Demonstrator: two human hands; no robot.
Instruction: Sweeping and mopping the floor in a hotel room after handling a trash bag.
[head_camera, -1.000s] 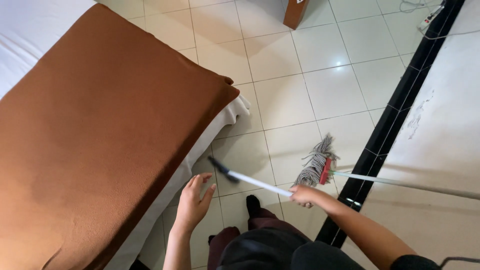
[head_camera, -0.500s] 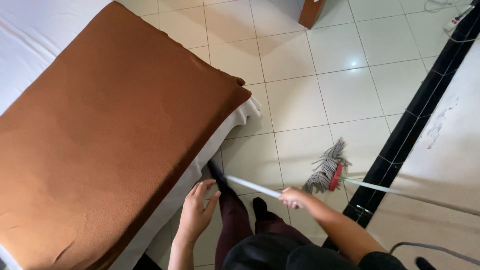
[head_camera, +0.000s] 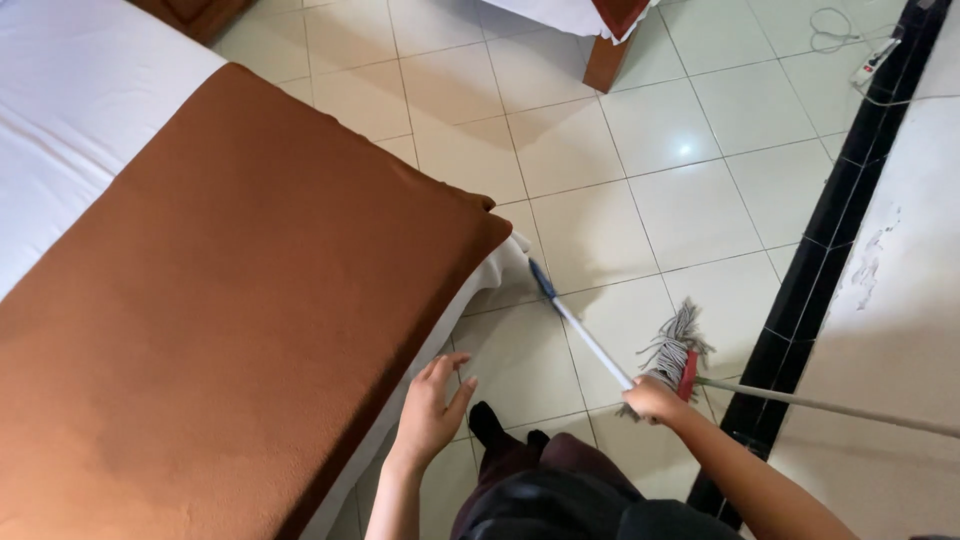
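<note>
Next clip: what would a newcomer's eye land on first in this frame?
The big brown blanket over the white bed fills the left half. At bottom centre the right hand grips a white pole with a blue tip that points toward the bed's corner, while the left hand hovers open beside the bed edge. A string mop lies on the pale tiled floor just past the right hand, near the black skirting.

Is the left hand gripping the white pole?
No, the left hand hangs open beside the bed edge, while the right hand alone holds the white pole.
</note>
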